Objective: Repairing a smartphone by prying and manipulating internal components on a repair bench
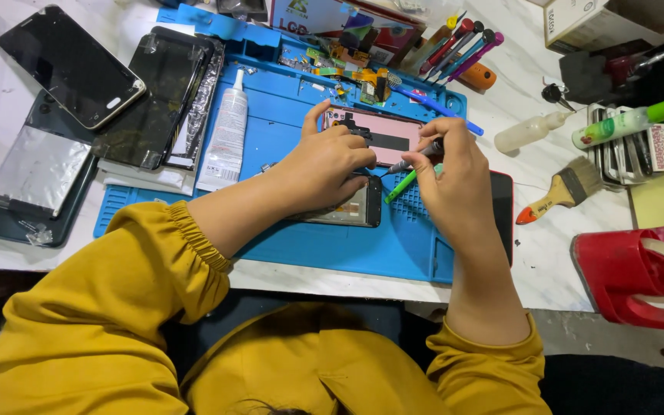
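Here my left hand (324, 165) lies curled over an opened phone with a pink inner frame (382, 134), fingers pressing down on its near end and thumb tucked against a second, dark phone body (351, 209) that lies just beneath my palm. My right hand (451, 173) is closed around a slim dark-handled screwdriver (413, 160), pinched between thumb and fingers, its tip pointing left toward the pink phone's lower edge, right beside my left fingertips. Both phones sit on a blue silicone work mat (301, 107) spread over a white marble table (532, 253).

A green plastic stick (401, 187) lies on the mat under my right hand. To the left on the mat lies a white glue tube (226, 134), and beyond it several black phone screens (71, 65) are stacked on the table. At the mat's far edge lie small circuit parts (340, 65) and a row of coloured screwdrivers (463, 42). To my right are a wooden-handled paintbrush (562, 190), a clear squeeze bottle (528, 132) and a red tape dispenser (632, 277). My sleeves are mustard yellow.
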